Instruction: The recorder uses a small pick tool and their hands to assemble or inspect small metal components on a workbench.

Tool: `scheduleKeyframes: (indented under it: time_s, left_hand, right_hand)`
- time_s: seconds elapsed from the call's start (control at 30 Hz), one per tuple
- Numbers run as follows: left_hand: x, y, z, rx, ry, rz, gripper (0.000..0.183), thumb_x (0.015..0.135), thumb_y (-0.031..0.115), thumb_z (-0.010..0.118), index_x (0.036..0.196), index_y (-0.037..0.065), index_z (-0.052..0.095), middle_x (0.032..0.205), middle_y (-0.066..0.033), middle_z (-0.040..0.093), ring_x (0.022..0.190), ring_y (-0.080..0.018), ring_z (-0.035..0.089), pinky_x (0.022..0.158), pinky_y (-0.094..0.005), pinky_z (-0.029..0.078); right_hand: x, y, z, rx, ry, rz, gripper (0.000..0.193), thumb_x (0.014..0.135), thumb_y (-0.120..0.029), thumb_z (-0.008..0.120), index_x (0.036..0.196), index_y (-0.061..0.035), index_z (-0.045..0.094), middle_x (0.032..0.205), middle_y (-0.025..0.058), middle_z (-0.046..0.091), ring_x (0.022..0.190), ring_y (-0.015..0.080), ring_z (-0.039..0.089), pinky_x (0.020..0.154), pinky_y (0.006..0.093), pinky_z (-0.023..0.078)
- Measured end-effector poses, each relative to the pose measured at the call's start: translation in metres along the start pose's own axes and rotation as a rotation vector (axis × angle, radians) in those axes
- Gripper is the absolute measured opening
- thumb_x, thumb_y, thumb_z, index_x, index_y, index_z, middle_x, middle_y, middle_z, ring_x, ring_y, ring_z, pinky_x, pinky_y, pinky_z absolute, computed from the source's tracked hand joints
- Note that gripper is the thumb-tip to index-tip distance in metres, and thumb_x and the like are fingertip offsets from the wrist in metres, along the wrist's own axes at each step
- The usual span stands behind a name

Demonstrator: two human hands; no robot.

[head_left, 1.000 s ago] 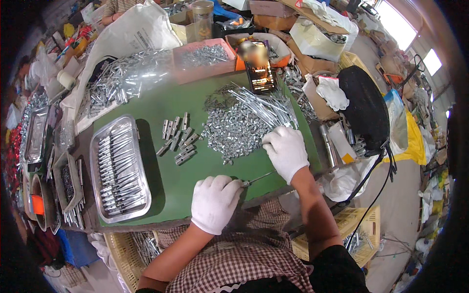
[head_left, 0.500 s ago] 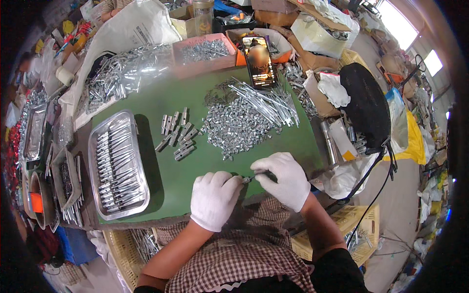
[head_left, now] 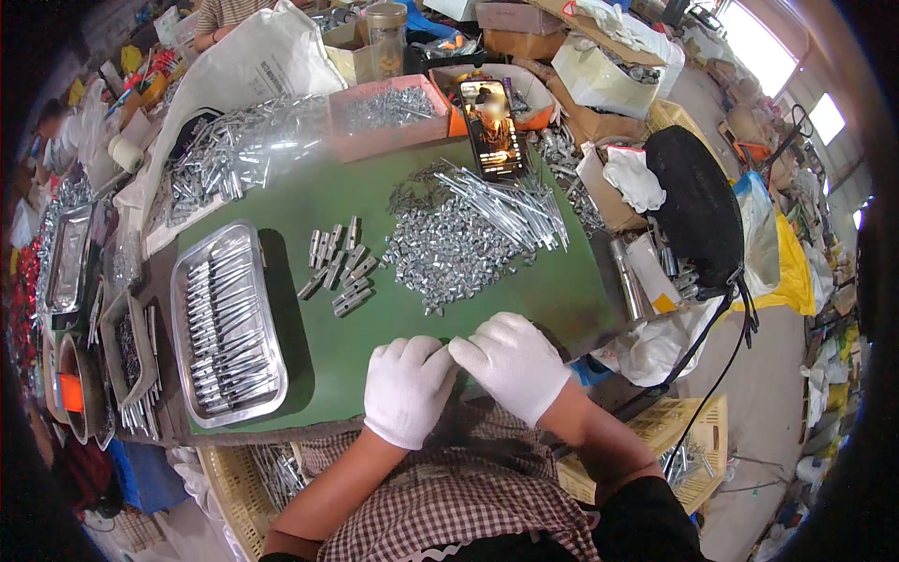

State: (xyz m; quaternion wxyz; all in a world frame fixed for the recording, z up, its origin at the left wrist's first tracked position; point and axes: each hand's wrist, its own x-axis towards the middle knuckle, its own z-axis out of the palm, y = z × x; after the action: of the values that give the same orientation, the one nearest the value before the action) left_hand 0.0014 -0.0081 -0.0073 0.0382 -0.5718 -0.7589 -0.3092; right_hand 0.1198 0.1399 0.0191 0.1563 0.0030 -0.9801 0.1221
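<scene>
My left hand and my right hand, both in white knit gloves, meet at the mat's near edge. Their fingers are curled and the fingertips touch. Whatever lies between them is hidden by the gloves; half a second ago a small metal part showed there. Beyond my hands is a heap of small silver metal nuts or collars. Long thin metal rods lie across its far right side. Several slotted metal sleeves rest on the green mat left of the heap.
At the left, a metal tray holds rows of rods with sleeves. A phone leans against an orange box beside a pink box of small parts. A black bag hangs at the right; yellow crates stand below.
My right hand has turned and moved left and slightly down against my left hand. The small metal part between them has gone out of sight. The phone's picture has changed.
</scene>
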Motion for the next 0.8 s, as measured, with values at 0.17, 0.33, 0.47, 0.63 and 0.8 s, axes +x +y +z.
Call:
scheduleKeyframes:
  time_s: [0.17,0.33,0.47,0.63,0.8]
  left_hand:
    - [-0.002,-0.001,0.005,-0.001,0.025,-0.011,0.022,0.076,0.013,0.078,0.097,0.014,0.071,0.088,-0.0028,0.062,0.079,-0.0277,0.061,0.07,-0.0427,0.045]
    - [-0.002,0.002,0.005,0.026,0.061,-0.003,0.02,0.079,0.015,0.078,0.098,0.015,0.072,0.088,-0.0021,0.062,0.079,-0.0261,0.061,0.07,-0.0417,0.045]
    - [0.001,0.004,0.005,0.017,0.064,0.004,0.019,0.08,0.014,0.078,0.098,0.016,0.072,0.087,-0.0017,0.061,0.078,-0.0257,0.061,0.07,-0.0415,0.045]
    - [-0.003,0.0,0.007,0.031,0.078,-0.008,0.019,0.079,0.014,0.077,0.098,0.016,0.072,0.086,-0.0018,0.062,0.078,-0.0258,0.061,0.07,-0.0416,0.045]
    - [-0.001,0.001,0.005,0.027,0.076,-0.002,0.02,0.079,0.013,0.076,0.098,0.016,0.073,0.085,-0.0019,0.062,0.077,-0.0261,0.061,0.07,-0.0416,0.045]
  right_hand:
    - [-0.01,-0.002,-0.013,-0.055,0.039,0.139,0.012,0.086,-0.009,0.058,0.098,-0.009,0.059,0.079,0.0092,0.062,0.082,0.0293,0.065,0.077,0.0444,0.05]
    - [-0.076,0.074,-0.028,-0.453,0.293,0.782,0.054,0.083,-0.014,0.067,0.135,-0.004,0.058,0.119,0.0236,0.062,0.104,0.0423,0.061,0.09,0.0515,0.048]
    - [-0.123,0.123,-0.026,-0.413,0.299,0.826,0.063,0.088,-0.013,0.065,0.148,-0.0037,0.049,0.119,0.0267,0.06,0.106,0.0454,0.059,0.095,0.051,0.046]
    - [-0.074,0.009,-0.02,0.12,0.406,0.528,0.056,0.087,-0.018,0.066,0.141,-0.0069,0.055,0.1,0.0188,0.066,0.099,0.0401,0.062,0.084,0.0504,0.051]
    - [-0.074,-0.025,-0.004,0.006,0.117,0.477,0.065,0.085,-0.029,0.076,0.146,-0.023,0.056,0.082,0.0126,0.063,0.061,0.0336,0.062,0.056,0.0419,0.052]
